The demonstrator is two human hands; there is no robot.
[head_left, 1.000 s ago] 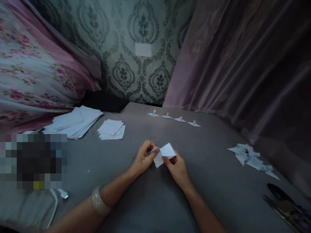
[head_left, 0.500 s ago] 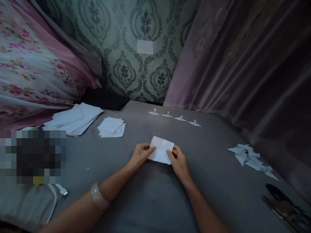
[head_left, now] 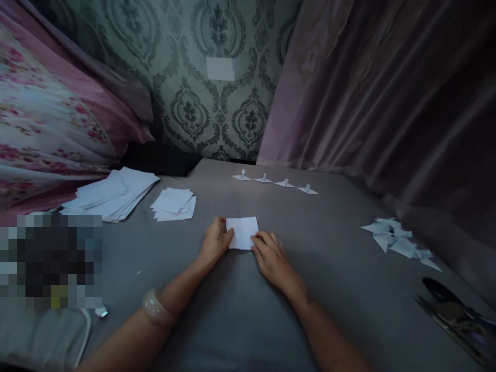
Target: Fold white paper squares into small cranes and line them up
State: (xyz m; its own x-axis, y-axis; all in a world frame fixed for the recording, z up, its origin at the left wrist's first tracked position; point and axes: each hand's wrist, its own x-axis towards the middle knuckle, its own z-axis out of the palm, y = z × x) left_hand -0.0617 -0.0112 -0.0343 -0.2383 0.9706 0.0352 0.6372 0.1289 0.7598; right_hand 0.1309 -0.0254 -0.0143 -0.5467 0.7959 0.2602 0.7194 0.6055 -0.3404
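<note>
A small white sheet of paper [head_left: 243, 232] is held between my two hands, just above or on the grey surface. My left hand [head_left: 217, 237] grips its left edge, thumb on top and fingers behind. At the lower right corner, my right hand [head_left: 269, 253] pinches the paper between thumb and fingers. Beyond them stand several folded paper birds [head_left: 284, 183] in a slanting row. Left of my hands lies a small stack of white paper squares [head_left: 174, 201].
A larger pile of white sheets [head_left: 112, 194] lies at the back left. More folded paper pieces [head_left: 399, 240] are heaped on the right, with dark tools [head_left: 457, 310] nearer me. A white cable [head_left: 87, 330] and a blurred-out area [head_left: 54, 263] are on the left.
The paper has moved slightly left and turned straighter. My right hand has shifted from its right side to the lower right corner, its back now facing up.
</note>
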